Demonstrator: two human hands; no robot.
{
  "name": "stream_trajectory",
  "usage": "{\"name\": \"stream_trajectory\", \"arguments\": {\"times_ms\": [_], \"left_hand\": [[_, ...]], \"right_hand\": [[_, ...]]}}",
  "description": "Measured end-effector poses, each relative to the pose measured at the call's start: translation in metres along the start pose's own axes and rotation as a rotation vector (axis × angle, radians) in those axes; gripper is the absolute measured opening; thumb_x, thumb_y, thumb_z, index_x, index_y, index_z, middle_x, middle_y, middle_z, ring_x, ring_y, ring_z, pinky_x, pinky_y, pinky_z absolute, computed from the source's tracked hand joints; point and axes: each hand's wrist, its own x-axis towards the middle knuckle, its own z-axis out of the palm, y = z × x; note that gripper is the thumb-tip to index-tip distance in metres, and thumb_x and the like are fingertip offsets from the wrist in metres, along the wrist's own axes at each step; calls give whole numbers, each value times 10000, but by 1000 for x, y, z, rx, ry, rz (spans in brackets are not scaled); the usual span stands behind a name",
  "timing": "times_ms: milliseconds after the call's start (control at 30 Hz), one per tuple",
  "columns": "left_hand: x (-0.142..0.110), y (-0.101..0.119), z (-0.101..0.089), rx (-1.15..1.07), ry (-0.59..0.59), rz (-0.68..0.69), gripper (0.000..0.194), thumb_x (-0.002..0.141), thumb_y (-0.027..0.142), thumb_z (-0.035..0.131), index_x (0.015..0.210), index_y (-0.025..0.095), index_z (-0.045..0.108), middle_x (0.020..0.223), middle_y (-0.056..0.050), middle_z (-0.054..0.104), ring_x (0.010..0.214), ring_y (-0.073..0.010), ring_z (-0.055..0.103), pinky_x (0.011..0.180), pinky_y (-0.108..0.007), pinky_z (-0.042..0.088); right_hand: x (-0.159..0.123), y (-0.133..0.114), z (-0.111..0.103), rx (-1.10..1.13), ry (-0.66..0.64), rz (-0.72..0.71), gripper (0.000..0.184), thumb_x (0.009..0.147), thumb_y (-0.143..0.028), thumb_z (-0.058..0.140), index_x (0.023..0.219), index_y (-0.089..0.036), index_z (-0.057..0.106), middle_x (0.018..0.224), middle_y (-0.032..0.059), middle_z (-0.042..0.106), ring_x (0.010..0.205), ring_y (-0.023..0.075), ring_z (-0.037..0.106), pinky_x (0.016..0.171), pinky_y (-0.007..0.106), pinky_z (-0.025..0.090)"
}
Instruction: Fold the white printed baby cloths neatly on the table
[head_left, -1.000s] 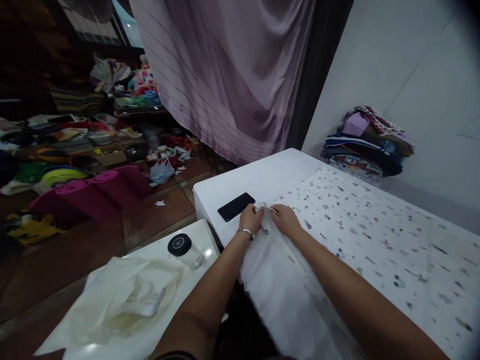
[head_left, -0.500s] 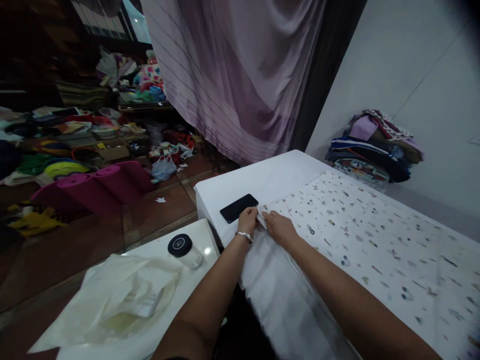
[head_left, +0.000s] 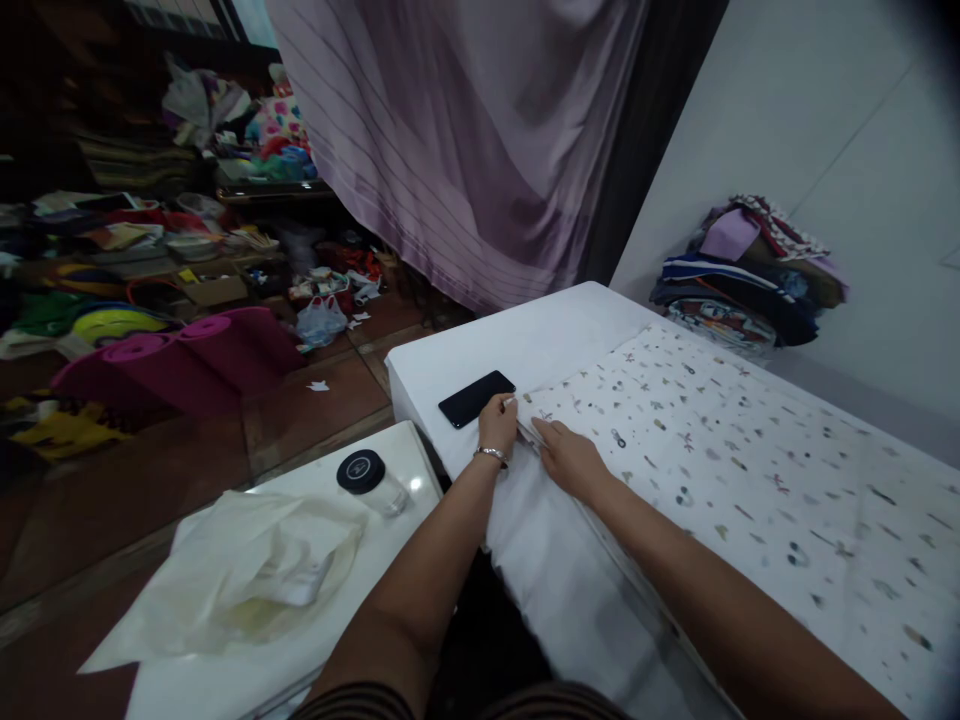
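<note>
A white fabric (head_left: pixel 712 470) with small printed motifs lies spread over a white-covered surface (head_left: pixel 525 340). My left hand (head_left: pixel 497 425), with a bracelet at the wrist, pinches the near left corner of that fabric. Just right of it, my right hand (head_left: pixel 574 460) grips the fabric's near edge, its fingers bent along the fold and the thumb mostly hidden. Plain white cloth hangs down below both hands. Beyond my left hand lies a black smartphone (head_left: pixel 477 398), very close to its fingers.
At the left a white stand (head_left: pixel 405 450) holds a black-lidded clear jar (head_left: pixel 361 471) and a crumpled cream sheet (head_left: pixel 225 560). Rolled magenta mats (head_left: pixel 187 365) and clutter fill the floor beyond. A purple curtain (head_left: pixel 480 150) hangs behind; folded clothes (head_left: pixel 742 275) are stacked by the wall.
Both hands were lifting the fabric's edge; it now lies lower and flatter. My right hand has slid slightly along the edge, away from my left hand, which keeps the corner.
</note>
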Motion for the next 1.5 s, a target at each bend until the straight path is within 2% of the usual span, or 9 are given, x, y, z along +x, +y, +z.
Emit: {"name": "stream_trajectory", "arguments": {"times_ms": [433, 567, 633, 700, 800, 933, 1133, 1367, 1500], "left_hand": [[4, -4, 2, 138, 29, 84, 203, 786, 263, 523, 956, 182, 599, 644, 27, 506, 609, -128, 495, 605, -240, 396], [3, -2, 1, 151, 47, 98, 203, 784, 246, 518, 960, 178, 592, 632, 30, 486, 604, -128, 485, 602, -237, 386], [2, 0, 1, 157, 44, 109, 200, 788, 246, 511, 958, 178, 592, 613, 35, 468, 585, -125, 473, 579, -233, 377], [2, 1, 0, 164, 35, 117, 200, 790, 249, 507, 956, 180, 594, 609, 38, 462, 574, -123, 464, 559, -228, 367], [3, 3, 0, 190, 35, 113, 196, 780, 250, 514, 939, 178, 603, 610, 37, 464, 572, -122, 460, 547, -225, 358], [6, 5, 0, 202, 36, 95, 215, 762, 275, 530, 935, 174, 610, 600, 39, 465, 560, -124, 453, 540, -228, 361], [6, 7, 0, 162, 10, 55, 266, 758, 314, 516, 966, 171, 599, 600, 45, 457, 541, -123, 465, 508, -225, 368], [8, 5, 1, 144, 29, 44, 294, 746, 321, 517, 975, 159, 603, 611, 39, 475, 534, -117, 451, 506, -221, 363], [5, 11, -1, 165, 44, 26, 283, 747, 310, 517, 965, 156, 611, 585, 43, 460, 529, -119, 439, 492, -218, 348]], "right_hand": [[-93, 23, -6, -54, -44, 162, 376, 883, -173, 314, 1202, -210, 511, 1120, 96, 551, 938, 198, 553, 668, 264, 418], [-104, 20, -4, 90, -96, 12, 303, 887, -261, 386, 1131, -229, 563, 1010, 62, 574, 836, 172, 564, 676, 257, 432], [-105, 27, -4, 239, -73, -52, 293, 910, -320, 374, 1103, -249, 582, 953, 34, 589, 803, 148, 564, 702, 243, 437], [-101, 46, -6, 284, 23, 11, 325, 935, -318, 317, 1062, -238, 605, 927, 31, 599, 826, 142, 564, 736, 238, 434], [-91, 88, -10, 107, 108, 206, 319, 927, -293, 335, 1050, -195, 612, 1003, 63, 588, 908, 168, 553, 741, 254, 422], [-82, 128, -14, -106, 51, 378, 293, 925, -308, 367, 974, -177, 624, 1000, 72, 578, 911, 171, 548, 671, 236, 392], [-76, 133, -17, -161, -17, 390, 283, 923, -200, 343, 957, -164, 622, 983, 67, 599, 840, 144, 569, 655, 228, 372], [-80, 145, -43, -166, 188, 499, 287, 923, -214, 350, 1005, -192, 624, 1047, 62, 605, 852, 148, 579, 649, 228, 386], [-75, 149, -33, -150, 201, 521, 292, 915, -204, 356, 1003, -185, 634, 1052, 66, 611, 870, 157, 579, 674, 235, 393]]}}
